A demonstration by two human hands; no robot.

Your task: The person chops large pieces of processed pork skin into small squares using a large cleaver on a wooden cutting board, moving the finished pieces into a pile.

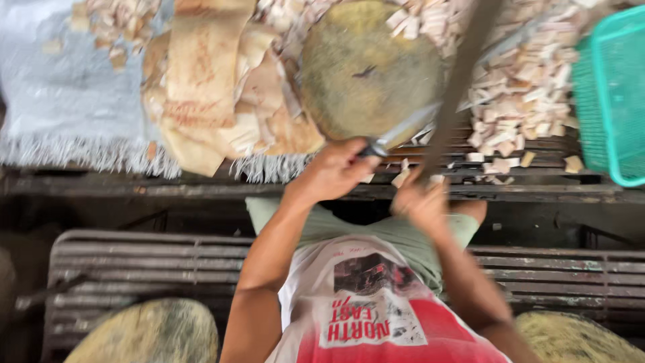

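Chopping block (366, 70) sits between sheet pile (215, 87) left, cut pieces (524, 87) and basket (611, 94) right.

Teal mesh basket (608, 94), seemingly pale-blue fringed cloth (60, 101), olive-yellow round block (366, 70).

Views: one only, worn on the person's head.
Facing: steeply down over the chest and arms.
Nearness: close; forearms fill the lower middle, frame blurred.
Reach: from the lap up to the round chopping block (366, 70) and slatted bench (537, 151).
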